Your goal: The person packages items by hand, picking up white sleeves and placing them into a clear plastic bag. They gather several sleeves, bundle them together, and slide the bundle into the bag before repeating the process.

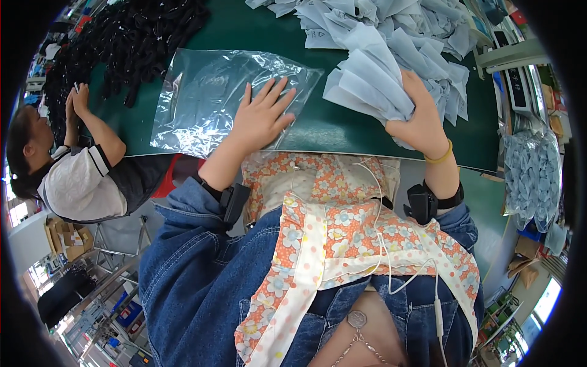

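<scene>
A large clear plastic bag [195,92] lies flat on the green table in front of me. My left hand [263,116] rests on its right part, palm down with the fingers spread. To the right, my right hand [423,119] grips a fanned bundle of pale grey-white pouches [370,79] between thumb and fingers. The bundle is held just over the table, its loose ends pointing left. Right behind it a heap of similar pouches [422,30] covers the far right of the table.
A tangled pile of black items [137,43] covers the table's far left. A co-worker [92,177] sits at the left, hands raised near that pile. A clear bag filled with pouches [532,177] hangs past the right edge. The green table [312,137] ends close to my body.
</scene>
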Demonstrator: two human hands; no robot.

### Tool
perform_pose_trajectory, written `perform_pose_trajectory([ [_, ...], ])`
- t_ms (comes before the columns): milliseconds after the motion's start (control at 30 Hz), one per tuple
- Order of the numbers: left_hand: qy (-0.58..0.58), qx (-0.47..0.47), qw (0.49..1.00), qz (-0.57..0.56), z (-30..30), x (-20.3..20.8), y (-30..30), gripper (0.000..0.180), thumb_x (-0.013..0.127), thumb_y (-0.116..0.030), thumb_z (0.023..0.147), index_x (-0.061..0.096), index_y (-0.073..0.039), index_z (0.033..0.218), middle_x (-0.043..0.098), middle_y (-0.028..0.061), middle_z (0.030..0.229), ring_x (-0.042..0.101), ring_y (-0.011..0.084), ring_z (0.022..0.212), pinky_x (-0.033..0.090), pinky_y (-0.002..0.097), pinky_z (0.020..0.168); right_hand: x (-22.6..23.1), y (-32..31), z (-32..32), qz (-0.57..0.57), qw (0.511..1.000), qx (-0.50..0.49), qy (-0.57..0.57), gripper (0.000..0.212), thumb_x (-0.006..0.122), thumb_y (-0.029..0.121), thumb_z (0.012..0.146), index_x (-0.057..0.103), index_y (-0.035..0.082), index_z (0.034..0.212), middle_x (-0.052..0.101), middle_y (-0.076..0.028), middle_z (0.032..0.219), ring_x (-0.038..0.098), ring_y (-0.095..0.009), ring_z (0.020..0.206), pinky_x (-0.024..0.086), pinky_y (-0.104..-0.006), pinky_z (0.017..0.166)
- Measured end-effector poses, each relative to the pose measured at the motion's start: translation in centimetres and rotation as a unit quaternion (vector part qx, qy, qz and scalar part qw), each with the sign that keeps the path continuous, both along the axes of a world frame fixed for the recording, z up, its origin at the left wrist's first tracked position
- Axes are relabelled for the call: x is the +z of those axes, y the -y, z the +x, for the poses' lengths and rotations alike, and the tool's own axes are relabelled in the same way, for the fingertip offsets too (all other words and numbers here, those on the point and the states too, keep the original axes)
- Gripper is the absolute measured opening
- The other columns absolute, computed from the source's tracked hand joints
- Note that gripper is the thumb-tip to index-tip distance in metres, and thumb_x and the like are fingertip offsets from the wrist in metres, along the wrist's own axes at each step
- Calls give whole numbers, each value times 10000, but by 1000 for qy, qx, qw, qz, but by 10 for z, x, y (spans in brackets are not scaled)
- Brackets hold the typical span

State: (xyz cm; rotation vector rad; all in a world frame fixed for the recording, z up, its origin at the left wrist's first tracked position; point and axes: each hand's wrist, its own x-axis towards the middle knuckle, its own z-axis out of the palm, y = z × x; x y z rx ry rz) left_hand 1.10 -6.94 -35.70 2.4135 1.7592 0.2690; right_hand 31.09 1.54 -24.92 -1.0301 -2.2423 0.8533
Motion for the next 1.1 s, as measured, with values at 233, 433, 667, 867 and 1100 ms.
perform_pose_trajectory([
  [233,-33,14,999,34,-28,-11,-17,447,403,-347,950,420,-192,1369,313,65,1472,269,264,1366,146,556,1095,-3,4,3,-26,999,-27,-10,685,605,105,548,506,5,1219,526,-124,1131,503,-254,1059,347,-306,957],
  [433,147,77,985,-37,-28,-7,-25,432,390,-328,963,433,-172,1363,360,76,1447,252,284,1373,132,549,1097,-7,9,-1,36,999,-14,20,710,625,113,542,505,13,1234,527,-150,1144,497,-314,1069,357,-343,969],
  [667,549,109,812,-167,10,29,-20,434,356,-331,977,424,-161,1371,373,88,1440,239,324,1375,112,544,1101,0,32,-47,127,967,64,213,758,694,149,528,503,75,1258,490,-188,1215,477,-376,1070,410,-402,903],
  [867,52,-13,997,-49,31,89,-7,422,364,-329,968,459,-163,1344,382,112,1425,259,347,1362,100,598,1083,-27,38,-61,75,929,160,325,781,715,196,567,459,111,1300,470,-192,1235,472,-366,1082,422,-419,872],
  [1100,274,-18,954,122,54,93,26,327,497,-257,909,554,-101,1191,517,122,1260,409,339,1229,234,562,1030,-163,22,-140,-21,985,168,-46,703,690,351,657,465,128,1285,498,-179,1190,478,-356,1087,419,-489,862],
])
